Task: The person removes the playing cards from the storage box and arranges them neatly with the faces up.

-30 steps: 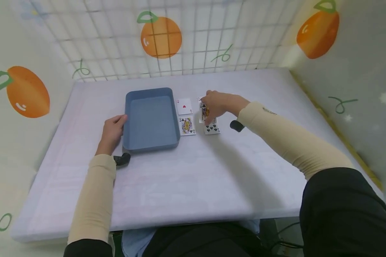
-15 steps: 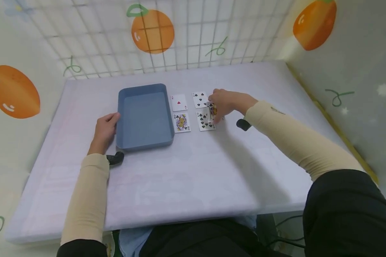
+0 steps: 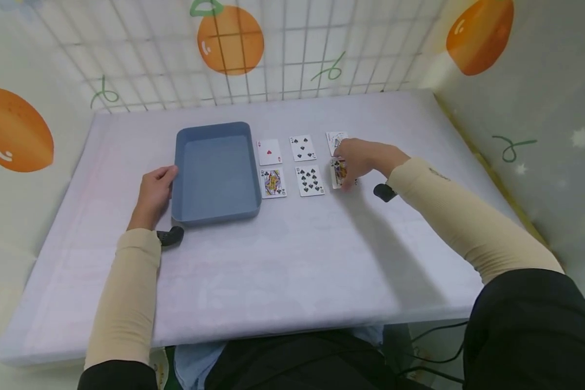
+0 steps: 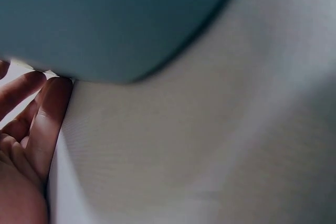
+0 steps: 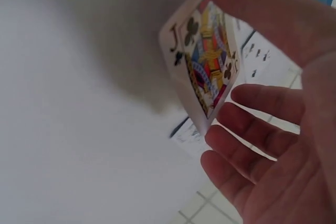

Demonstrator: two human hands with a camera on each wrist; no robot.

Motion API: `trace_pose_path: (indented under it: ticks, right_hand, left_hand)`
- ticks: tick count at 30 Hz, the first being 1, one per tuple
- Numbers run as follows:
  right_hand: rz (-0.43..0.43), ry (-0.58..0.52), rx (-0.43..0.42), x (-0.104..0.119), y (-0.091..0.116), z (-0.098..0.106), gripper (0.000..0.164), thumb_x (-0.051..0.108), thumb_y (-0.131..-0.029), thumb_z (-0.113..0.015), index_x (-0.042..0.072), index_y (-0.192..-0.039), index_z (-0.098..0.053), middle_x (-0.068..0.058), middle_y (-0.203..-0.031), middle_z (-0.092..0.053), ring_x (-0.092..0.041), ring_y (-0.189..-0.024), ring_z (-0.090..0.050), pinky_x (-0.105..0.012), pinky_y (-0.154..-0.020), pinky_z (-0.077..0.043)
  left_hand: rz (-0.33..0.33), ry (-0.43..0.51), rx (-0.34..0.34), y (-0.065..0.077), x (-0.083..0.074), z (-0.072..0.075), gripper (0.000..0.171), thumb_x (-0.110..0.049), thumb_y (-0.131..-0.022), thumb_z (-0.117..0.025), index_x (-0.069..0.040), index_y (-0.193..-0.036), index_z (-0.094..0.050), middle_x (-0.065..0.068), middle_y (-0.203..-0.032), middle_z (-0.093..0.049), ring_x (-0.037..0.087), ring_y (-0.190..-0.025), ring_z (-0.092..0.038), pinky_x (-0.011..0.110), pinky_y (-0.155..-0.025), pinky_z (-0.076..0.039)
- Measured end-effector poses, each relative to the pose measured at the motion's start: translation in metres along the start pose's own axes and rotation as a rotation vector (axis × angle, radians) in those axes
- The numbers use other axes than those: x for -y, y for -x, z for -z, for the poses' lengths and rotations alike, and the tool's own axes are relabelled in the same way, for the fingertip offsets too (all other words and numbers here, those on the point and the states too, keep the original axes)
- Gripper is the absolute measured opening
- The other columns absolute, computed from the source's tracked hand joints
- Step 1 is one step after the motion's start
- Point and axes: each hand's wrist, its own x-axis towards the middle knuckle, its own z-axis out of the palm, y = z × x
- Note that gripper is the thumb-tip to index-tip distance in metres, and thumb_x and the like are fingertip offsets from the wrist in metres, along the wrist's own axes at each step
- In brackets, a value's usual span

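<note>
My right hand [image 3: 363, 158] pinches a jack of clubs [image 5: 210, 61] between thumb and fingers, bending it slightly. Whether this card touches the table cannot be told. Cards lie face up between the tray and that hand: an ace of hearts [image 3: 270, 152], a face card of clubs [image 3: 273, 183] and two spade cards, one upper [image 3: 303, 148] and one lower [image 3: 310, 181]. A card with a grey drawing [image 3: 334, 141] is partly covered by my right hand. My left hand [image 3: 153, 192] touches the left side of the blue tray [image 3: 214, 221] with mostly straight fingers [image 4: 50, 111].
A white cloth covers the table [image 3: 253, 281]. Behind it stands a white wire grid [image 3: 297, 54], and a side wall [image 3: 531, 108] bounds the right. Small black devices sit at the left wrist [image 3: 170, 236] and right wrist [image 3: 384, 192].
My right hand has moved right with the jack of clubs, uncovering the two spade cards and part of the grey-drawing card. My left hand stays at the tray; the head view has shifted slightly.
</note>
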Motion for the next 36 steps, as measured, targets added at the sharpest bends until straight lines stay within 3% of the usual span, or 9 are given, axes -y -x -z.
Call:
trace_pose_path:
  ticks: [9, 20, 31, 36]
  right_hand:
    - [-0.023, -0.062, 0.002, -0.005, 0.002, 0.001, 0.093, 0.029, -0.072, -0.090, -0.004, -0.144, -0.043, -0.023, -0.139, -0.046, -0.037, -0.125, -0.044, -0.054, -0.112, -0.033]
    - [0.020, -0.079, -0.019, -0.008, 0.001, 0.001, 0.091, 0.028, -0.070, -0.092, -0.002, -0.143, -0.047, -0.020, -0.131, -0.050, -0.034, -0.118, -0.047, -0.052, -0.107, -0.039]
    - [0.081, -0.071, -0.073, -0.021, 0.011, -0.020, 0.089, 0.029, -0.067, -0.092, 0.002, -0.142, -0.051, -0.020, -0.119, -0.054, -0.034, -0.107, -0.048, -0.051, -0.099, -0.044]
    - [0.076, -0.085, -0.079, -0.023, 0.015, -0.021, 0.092, 0.034, -0.069, -0.091, 0.002, -0.143, -0.048, -0.022, -0.125, -0.052, -0.035, -0.112, -0.047, -0.055, -0.102, -0.041]
  left_hand:
    - [-0.028, 0.007, -0.040, -0.004, -0.001, 0.005, 0.059, -0.051, -0.099, -0.052, -0.008, -0.141, -0.055, 0.009, -0.124, -0.059, 0.010, -0.097, -0.054, 0.020, -0.077, -0.048]
    - [-0.039, 0.031, -0.053, -0.004, -0.005, 0.007, 0.058, -0.050, -0.099, -0.052, -0.008, -0.139, -0.057, 0.005, -0.114, -0.058, 0.010, -0.091, -0.051, 0.019, -0.073, -0.046]
    - [-0.016, 0.038, -0.074, -0.008, -0.003, -0.003, 0.053, -0.044, -0.100, -0.054, -0.008, -0.139, -0.057, 0.010, -0.138, -0.056, 0.017, -0.118, -0.051, 0.031, -0.096, -0.046]
    - [0.030, 0.069, -0.088, -0.009, -0.001, -0.003, 0.051, -0.043, -0.099, -0.057, -0.009, -0.139, -0.058, 0.008, -0.133, -0.057, 0.015, -0.111, -0.052, 0.027, -0.091, -0.046]
